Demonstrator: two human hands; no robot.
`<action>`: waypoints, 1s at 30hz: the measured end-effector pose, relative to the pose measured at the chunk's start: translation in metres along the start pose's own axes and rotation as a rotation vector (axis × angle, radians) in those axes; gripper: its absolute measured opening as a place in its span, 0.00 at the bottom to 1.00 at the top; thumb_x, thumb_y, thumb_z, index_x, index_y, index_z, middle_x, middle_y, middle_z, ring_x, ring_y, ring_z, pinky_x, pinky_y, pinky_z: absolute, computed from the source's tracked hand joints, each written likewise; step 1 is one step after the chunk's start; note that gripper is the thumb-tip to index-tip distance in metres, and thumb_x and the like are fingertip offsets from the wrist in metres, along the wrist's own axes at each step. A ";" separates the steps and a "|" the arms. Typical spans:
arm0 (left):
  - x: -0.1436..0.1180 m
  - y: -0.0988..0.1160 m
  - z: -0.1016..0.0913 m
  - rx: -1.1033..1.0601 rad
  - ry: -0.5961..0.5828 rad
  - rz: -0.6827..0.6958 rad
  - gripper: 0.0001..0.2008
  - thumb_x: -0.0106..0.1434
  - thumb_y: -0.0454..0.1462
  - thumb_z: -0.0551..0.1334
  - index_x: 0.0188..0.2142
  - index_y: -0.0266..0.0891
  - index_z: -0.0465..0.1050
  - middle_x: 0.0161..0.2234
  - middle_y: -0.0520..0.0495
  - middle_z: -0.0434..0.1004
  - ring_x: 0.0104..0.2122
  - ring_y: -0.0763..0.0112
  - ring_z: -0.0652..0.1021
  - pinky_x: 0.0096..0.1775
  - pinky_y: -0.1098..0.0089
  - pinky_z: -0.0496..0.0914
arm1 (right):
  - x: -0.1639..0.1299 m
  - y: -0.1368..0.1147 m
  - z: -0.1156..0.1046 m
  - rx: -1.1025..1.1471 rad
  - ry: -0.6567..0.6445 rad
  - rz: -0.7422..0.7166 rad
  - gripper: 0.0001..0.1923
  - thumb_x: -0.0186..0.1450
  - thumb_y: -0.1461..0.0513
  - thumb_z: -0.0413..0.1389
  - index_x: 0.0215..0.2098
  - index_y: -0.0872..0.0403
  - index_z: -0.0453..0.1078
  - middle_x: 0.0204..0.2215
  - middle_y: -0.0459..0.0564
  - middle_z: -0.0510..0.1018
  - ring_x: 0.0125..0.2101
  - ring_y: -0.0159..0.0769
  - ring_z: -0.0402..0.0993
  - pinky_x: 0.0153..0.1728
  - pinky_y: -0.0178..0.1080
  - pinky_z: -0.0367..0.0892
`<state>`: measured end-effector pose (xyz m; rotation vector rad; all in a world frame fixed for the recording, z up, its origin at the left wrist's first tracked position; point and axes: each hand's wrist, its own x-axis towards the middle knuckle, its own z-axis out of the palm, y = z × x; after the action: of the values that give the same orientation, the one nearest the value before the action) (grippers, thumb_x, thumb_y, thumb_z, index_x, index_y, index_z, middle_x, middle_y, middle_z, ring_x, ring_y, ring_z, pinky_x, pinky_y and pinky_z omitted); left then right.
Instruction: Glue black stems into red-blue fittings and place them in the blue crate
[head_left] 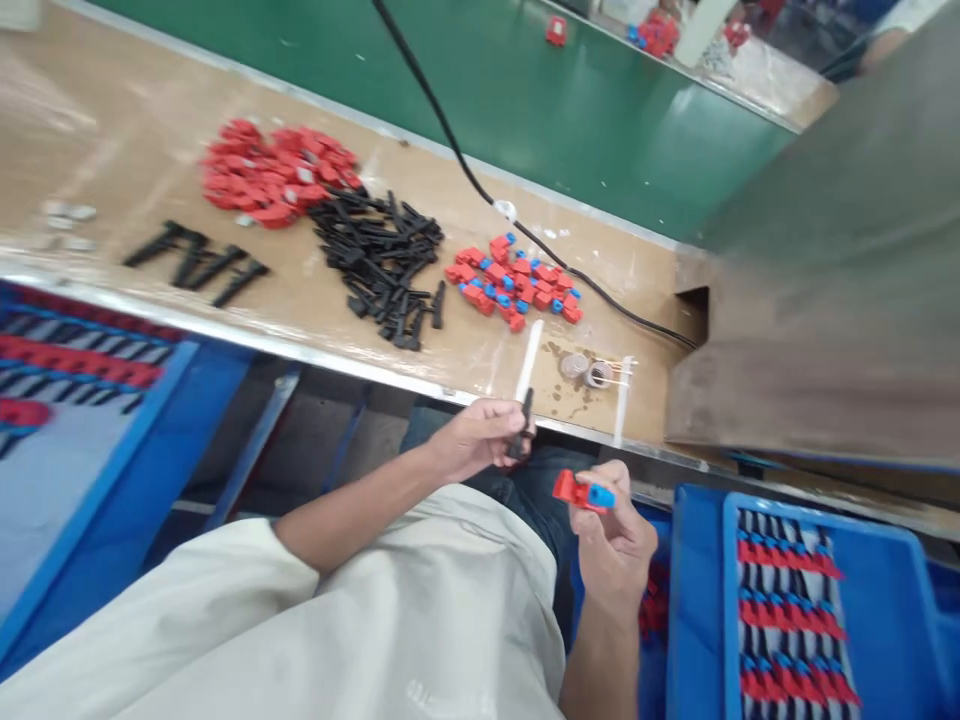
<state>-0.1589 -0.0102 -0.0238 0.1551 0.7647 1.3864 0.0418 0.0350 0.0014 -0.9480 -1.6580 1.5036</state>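
Note:
Between the thumb and fingers of my left hand (486, 435) is a slim black plastic stick (526, 412), held upright just off the bench's front edge. My right hand (616, 530) pinches a small red plastic piece with a blue end (581, 491), a short way to the right and lower. The two parts are apart. On the bench beyond lie a heap of similar red-and-blue pieces (517, 280), a pile of black sticks (382, 255) and a pile of red parts (274, 170). Several black sticks (202, 258) lie separately toward the left.
Two small pots (598, 374) with cotton swabs across one stand among wet spots near the bench edge. A black cable (450, 130) crosses the bench. Blue trays with rows of parts flank me, one right (877, 600), one left (161, 425). A large brownish box (817, 330) bounds the right.

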 end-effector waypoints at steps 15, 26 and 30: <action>0.012 -0.001 0.010 0.299 -0.074 0.080 0.27 0.48 0.56 0.73 0.26 0.36 0.66 0.19 0.55 0.71 0.14 0.82 0.68 0.15 0.79 0.58 | 0.012 0.012 0.004 0.069 0.000 0.355 0.26 0.62 0.51 0.64 0.56 0.50 0.75 0.32 0.50 0.74 0.21 0.26 0.64 0.16 0.31 0.61; 0.009 0.004 0.009 0.423 -0.025 0.160 0.26 0.50 0.55 0.72 0.26 0.38 0.64 0.15 0.57 0.68 0.13 0.81 0.67 0.15 0.80 0.60 | 0.003 0.001 0.030 -0.188 0.075 0.056 0.21 0.67 0.56 0.59 0.58 0.47 0.73 0.32 0.45 0.69 0.23 0.26 0.67 0.20 0.32 0.65; 0.005 0.005 0.011 0.419 -0.048 0.222 0.27 0.50 0.56 0.72 0.27 0.38 0.63 0.16 0.58 0.68 0.13 0.81 0.67 0.15 0.79 0.60 | -0.002 -0.004 0.041 -0.192 0.103 0.006 0.20 0.68 0.59 0.58 0.59 0.47 0.72 0.31 0.45 0.68 0.23 0.27 0.66 0.20 0.32 0.66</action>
<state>-0.1573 -0.0006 -0.0149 0.6136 1.0146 1.4080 0.0068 0.0134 0.0015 -1.1144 -1.7480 1.2936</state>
